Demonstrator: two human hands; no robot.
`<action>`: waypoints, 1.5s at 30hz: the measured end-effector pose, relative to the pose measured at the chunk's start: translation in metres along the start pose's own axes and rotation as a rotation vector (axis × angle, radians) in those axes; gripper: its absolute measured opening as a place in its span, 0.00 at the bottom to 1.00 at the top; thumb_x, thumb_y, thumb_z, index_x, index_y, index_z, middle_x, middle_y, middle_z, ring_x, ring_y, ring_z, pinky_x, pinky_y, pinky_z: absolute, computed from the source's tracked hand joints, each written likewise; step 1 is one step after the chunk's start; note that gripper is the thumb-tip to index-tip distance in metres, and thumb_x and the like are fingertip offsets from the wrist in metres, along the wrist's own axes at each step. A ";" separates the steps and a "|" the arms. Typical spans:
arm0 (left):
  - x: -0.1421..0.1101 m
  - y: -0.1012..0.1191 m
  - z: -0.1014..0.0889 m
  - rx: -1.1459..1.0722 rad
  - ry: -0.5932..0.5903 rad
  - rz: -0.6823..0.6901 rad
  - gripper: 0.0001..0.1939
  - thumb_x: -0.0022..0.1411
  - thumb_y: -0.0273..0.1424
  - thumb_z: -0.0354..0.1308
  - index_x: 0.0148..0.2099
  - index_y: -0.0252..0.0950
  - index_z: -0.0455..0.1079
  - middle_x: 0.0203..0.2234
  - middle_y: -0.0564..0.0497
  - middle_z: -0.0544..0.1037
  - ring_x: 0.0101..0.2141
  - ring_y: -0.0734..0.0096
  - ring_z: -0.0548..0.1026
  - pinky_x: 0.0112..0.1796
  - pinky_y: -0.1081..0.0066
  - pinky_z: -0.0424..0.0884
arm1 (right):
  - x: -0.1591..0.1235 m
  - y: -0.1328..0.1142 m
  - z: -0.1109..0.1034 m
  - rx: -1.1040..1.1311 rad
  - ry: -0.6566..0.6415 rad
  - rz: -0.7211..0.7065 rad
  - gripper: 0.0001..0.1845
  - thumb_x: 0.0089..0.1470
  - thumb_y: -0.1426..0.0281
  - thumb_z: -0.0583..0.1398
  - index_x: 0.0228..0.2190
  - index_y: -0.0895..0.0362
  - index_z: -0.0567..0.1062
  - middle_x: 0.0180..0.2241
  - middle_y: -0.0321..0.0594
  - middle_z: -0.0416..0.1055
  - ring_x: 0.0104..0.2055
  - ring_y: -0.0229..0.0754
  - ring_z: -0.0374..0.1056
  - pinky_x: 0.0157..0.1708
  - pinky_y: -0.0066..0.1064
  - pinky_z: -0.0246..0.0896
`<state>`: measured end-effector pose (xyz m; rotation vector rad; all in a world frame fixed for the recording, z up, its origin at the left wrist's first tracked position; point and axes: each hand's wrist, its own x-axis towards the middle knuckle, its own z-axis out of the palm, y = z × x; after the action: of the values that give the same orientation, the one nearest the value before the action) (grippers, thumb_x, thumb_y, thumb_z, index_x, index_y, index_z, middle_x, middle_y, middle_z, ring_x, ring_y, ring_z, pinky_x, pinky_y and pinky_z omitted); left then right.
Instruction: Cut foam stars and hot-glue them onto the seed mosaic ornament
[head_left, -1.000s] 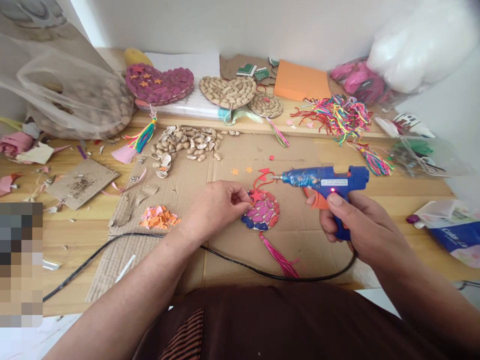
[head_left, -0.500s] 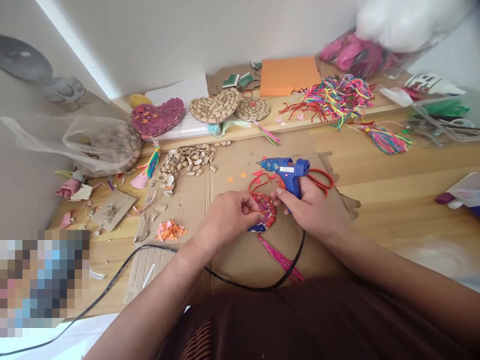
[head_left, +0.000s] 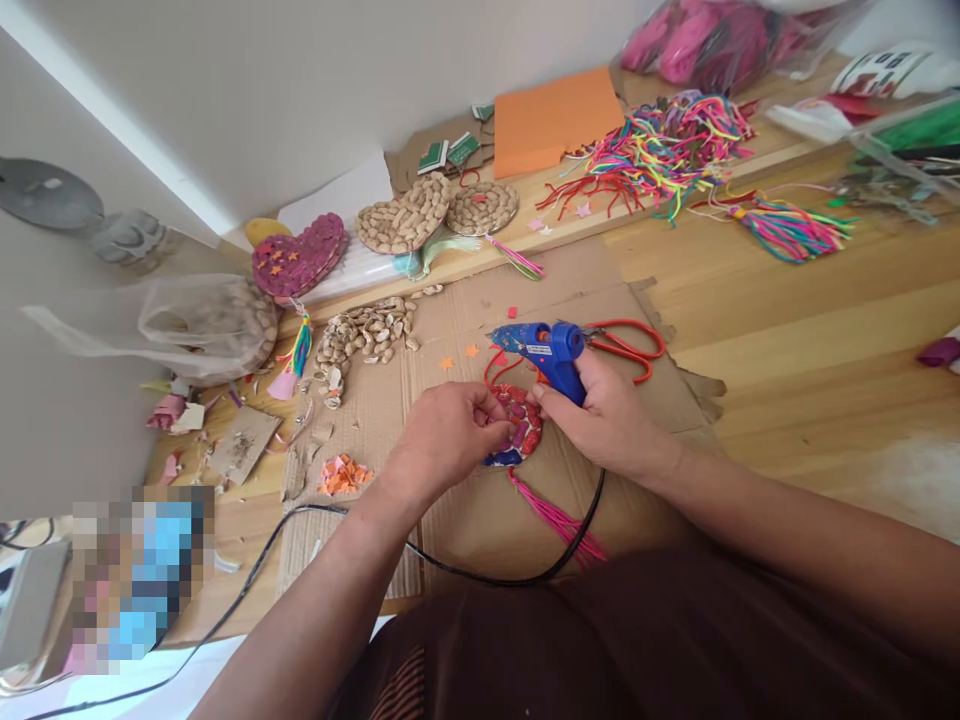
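A round ornament (head_left: 531,430), covered in red, purple and blue painted pieces like peanut shells, lies on the cardboard. A red loop tops it, and a pink tassel (head_left: 551,510) trails from its lower edge. My left hand (head_left: 457,430) is over its left side, thumb and fingertips pinched together at the surface; whatever they hold is too hidden to name. My right hand (head_left: 607,410) is wrapped around the handle of a blue hot glue gun (head_left: 536,343), its nozzle pointing left above the ornament. Orange paper stars (head_left: 472,351) lie just beyond.
Red-handled scissors (head_left: 637,345) lie behind my right hand. Peanut shells (head_left: 367,330) and orange paper bits (head_left: 343,474) are on the cardboard (head_left: 480,525). A black cord (head_left: 480,578) crosses the front. Peanut-covered hearts (head_left: 405,218) and colourful tassels (head_left: 667,150) line the back.
The view has shifted and tilted slightly. Both hands remain at the ornament, the left still pinched and the right still holding the glue gun.
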<state>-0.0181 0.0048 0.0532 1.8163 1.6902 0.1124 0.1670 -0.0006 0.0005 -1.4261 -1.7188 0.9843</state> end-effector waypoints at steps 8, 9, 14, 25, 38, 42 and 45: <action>0.003 -0.003 0.002 0.057 0.008 -0.001 0.06 0.52 0.35 0.62 0.29 0.39 0.75 0.21 0.54 0.76 0.24 0.70 0.72 0.27 0.71 0.59 | 0.000 -0.002 -0.001 0.006 -0.001 0.012 0.17 0.58 0.64 0.59 0.49 0.51 0.70 0.29 0.38 0.71 0.30 0.47 0.68 0.30 0.37 0.63; 0.003 -0.004 0.003 0.049 0.011 0.001 0.06 0.52 0.35 0.62 0.29 0.39 0.75 0.21 0.54 0.76 0.24 0.71 0.71 0.27 0.71 0.59 | 0.000 -0.003 -0.001 0.007 -0.003 0.015 0.17 0.58 0.64 0.59 0.49 0.51 0.70 0.29 0.38 0.71 0.30 0.47 0.68 0.30 0.37 0.63; 0.002 -0.005 0.004 0.034 0.043 0.026 0.05 0.52 0.34 0.62 0.30 0.38 0.73 0.22 0.54 0.76 0.23 0.72 0.70 0.27 0.72 0.59 | 0.000 -0.006 -0.003 0.000 -0.006 0.023 0.16 0.57 0.63 0.60 0.48 0.50 0.71 0.27 0.38 0.71 0.30 0.48 0.69 0.29 0.38 0.63; -0.003 -0.008 0.008 -0.040 0.066 0.069 0.03 0.54 0.32 0.60 0.31 0.38 0.73 0.23 0.54 0.77 0.24 0.73 0.71 0.27 0.73 0.62 | 0.000 -0.004 -0.001 0.016 -0.005 0.008 0.14 0.57 0.64 0.60 0.45 0.51 0.71 0.27 0.36 0.72 0.30 0.47 0.69 0.29 0.37 0.63; -0.030 -0.043 0.027 0.213 0.497 0.618 0.13 0.64 0.24 0.56 0.47 0.43 0.76 0.32 0.49 0.76 0.36 0.67 0.72 0.39 0.66 0.68 | 0.000 -0.003 0.000 -0.001 -0.012 0.034 0.13 0.58 0.62 0.59 0.45 0.51 0.72 0.28 0.38 0.72 0.30 0.47 0.68 0.30 0.37 0.64; -0.030 -0.046 0.029 0.394 0.516 0.678 0.16 0.63 0.23 0.57 0.49 0.45 0.76 0.34 0.49 0.76 0.37 0.66 0.71 0.38 0.64 0.63 | 0.001 -0.002 0.000 -0.002 0.000 0.023 0.14 0.58 0.63 0.59 0.45 0.51 0.71 0.30 0.38 0.72 0.32 0.47 0.69 0.33 0.38 0.64; -0.030 -0.044 0.030 0.441 0.520 0.688 0.15 0.64 0.23 0.57 0.49 0.45 0.76 0.34 0.49 0.77 0.37 0.66 0.70 0.39 0.64 0.62 | 0.001 0.000 0.001 0.003 0.000 0.010 0.13 0.58 0.63 0.59 0.45 0.51 0.71 0.31 0.38 0.72 0.33 0.47 0.69 0.35 0.38 0.65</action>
<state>-0.0470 -0.0357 0.0183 2.8407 1.3857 0.5828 0.1659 0.0003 0.0000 -1.4345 -1.7115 0.9920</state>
